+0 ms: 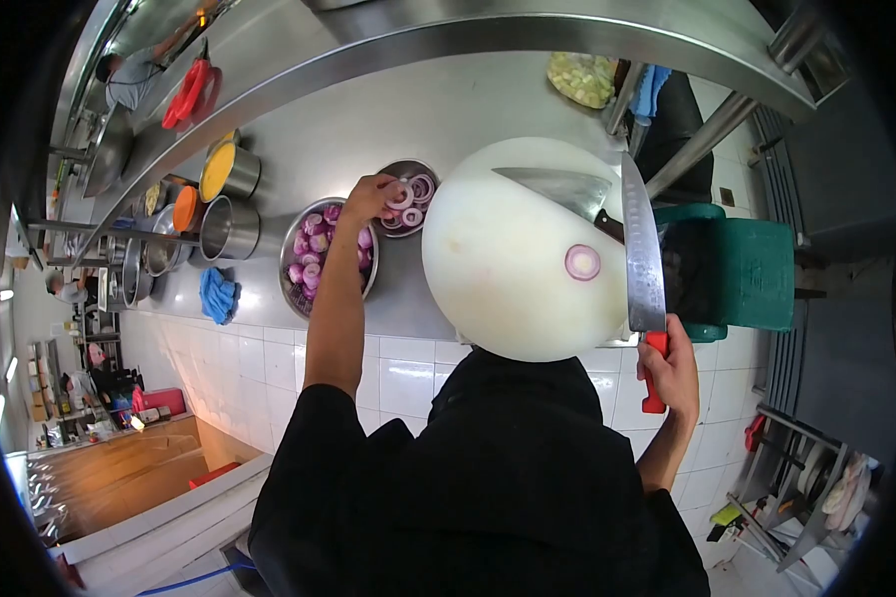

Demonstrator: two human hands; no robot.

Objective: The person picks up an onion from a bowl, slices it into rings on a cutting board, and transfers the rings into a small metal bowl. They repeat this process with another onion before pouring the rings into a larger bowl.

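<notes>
My right hand (675, 368) grips the red handle of a large kitchen knife (644, 249), its broad blade pointing away from me along the right edge of the round white cutting board (508, 289). Over a small metal bowl (405, 232) of sliced onion rings (423, 187), my left hand (372, 198) has its fingers bent around pale purple-edged rings. A cut onion piece (582, 262) lies on the board. Behind it rests a second knife (558, 186) with a black handle. Peeled red onions (314, 254) fill a larger metal bowl (287, 264) under my left forearm.
A green bin (757, 269) stands right of the board. Metal pots (230, 229), one holding something yellow, and a blue cloth (217, 296) are on the left counter. A bag of pale green pieces (580, 80) sits at the back. A steel shelf edge (448, 32) crosses above.
</notes>
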